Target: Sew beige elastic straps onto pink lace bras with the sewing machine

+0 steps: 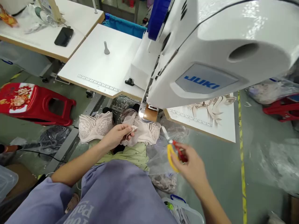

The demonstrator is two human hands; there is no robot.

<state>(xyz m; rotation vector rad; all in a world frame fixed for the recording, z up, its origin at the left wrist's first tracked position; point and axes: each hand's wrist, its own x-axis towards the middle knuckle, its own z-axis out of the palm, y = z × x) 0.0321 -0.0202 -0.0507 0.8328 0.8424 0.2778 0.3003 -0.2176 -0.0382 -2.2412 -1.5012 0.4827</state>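
Note:
My left hand [121,133] pinches an edge of a beige lace bra [142,132], which hangs over my lap below the sewing machine's arm. Another lace bra cup [95,126] of the same colour lies left of that hand. Around the handles of a pair of scissors [174,152], one loop yellow and the other red, my right hand [190,161] is closed. The blades point up and left toward the bra, apart from it. Just above the bra is the machine's narrow end with a brown plate [150,114].
The white JUKI sewing machine [224,62] fills the upper right. Beige strips [215,107] lie on the right table piece. A white table [105,59] and a red stool [37,102] stand to the left. A plastic bin [187,208] is by my right side.

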